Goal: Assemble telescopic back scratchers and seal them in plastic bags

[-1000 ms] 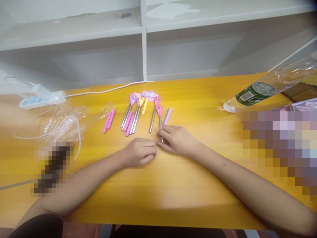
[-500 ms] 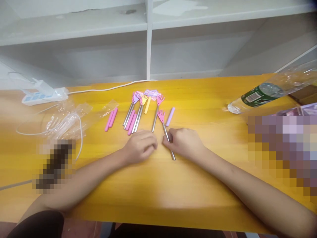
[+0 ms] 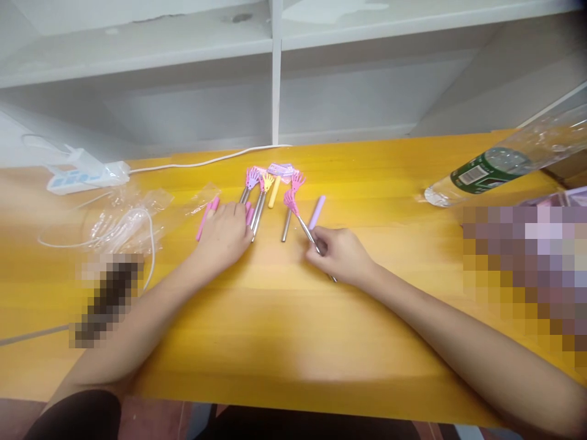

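My right hand is closed round the metal rod of a back scratcher with a pink hand-shaped head, which points up and left. My left hand reaches over the pink handle tubes with its fingers stretched forward; its fingertips partly hide them. Just right of that hand lie a back scratcher with a yellow head and one with a purple head. Another pink-headed back scratcher lies behind the held one. Near my right hand is a purple handle tube.
A yellow handle tube lies beside small printed packets. Crumpled clear plastic and a white power strip are at left. A plastic bottle lies at right. A white shelf stands behind the yellow table.
My right hand has picked up the pink-headed back scratcher and tilted it. My left hand has moved from the middle to the left and forward, over the pink handle tubes, its fingers opening out.
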Available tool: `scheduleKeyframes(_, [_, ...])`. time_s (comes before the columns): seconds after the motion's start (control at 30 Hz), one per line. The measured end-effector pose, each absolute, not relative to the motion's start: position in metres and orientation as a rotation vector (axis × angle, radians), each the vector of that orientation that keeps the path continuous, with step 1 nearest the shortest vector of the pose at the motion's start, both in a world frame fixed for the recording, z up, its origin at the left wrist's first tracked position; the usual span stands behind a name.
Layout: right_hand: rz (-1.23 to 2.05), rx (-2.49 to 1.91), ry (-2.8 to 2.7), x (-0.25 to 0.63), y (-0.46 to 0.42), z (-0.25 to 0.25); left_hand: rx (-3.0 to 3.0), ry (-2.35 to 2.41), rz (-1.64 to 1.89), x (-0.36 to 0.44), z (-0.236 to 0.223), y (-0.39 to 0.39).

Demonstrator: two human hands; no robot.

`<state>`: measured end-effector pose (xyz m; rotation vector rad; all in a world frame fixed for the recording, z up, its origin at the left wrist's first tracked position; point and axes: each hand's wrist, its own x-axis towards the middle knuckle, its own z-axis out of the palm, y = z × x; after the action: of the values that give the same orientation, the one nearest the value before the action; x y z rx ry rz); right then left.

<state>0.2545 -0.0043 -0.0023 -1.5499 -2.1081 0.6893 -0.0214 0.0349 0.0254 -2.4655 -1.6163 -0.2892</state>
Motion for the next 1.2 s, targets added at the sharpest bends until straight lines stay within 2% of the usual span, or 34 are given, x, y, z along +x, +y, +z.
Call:
scheduleKeyframes(0.37, [0.724, -1.484, -2.072, 0.256, -0.001, -0.005, -2.553, -1.651, -0.167, -0.022, 0.028, 0.030])
scheduleKeyframes(0.57, [0.938, -1.353, -1.723, 0.259, 0.006, -0.012, -2.474, -1.744, -0.091, -0.016, 0.039, 0.018])
scheduleKeyframes(0.67, [1.086, -1.249, -1.511, 0.261, 0.012, -0.014, -2.700, -1.706, -0.209, -0.003, 0.037, 0.004])
scheduleKeyframes(0.8, [1.256, -1.130, -1.207, 0.263, 0.018, -0.017, -2.951, -1.421, -0.534, 0.009, 0.013, -0.009])
scheduleKeyframes(1.0, [1.262, -1.027, -1.023, 0.265, 0.024, -0.015, -3.096, -0.991, -0.822, -0.007, -0.007, 0.001])
scheduleKeyframes(1.2, [1.298, -0.922, -0.953, 0.269, 0.027, -0.013, -3.197, -1.137, -0.851, -0.010, -0.004, 0.005])
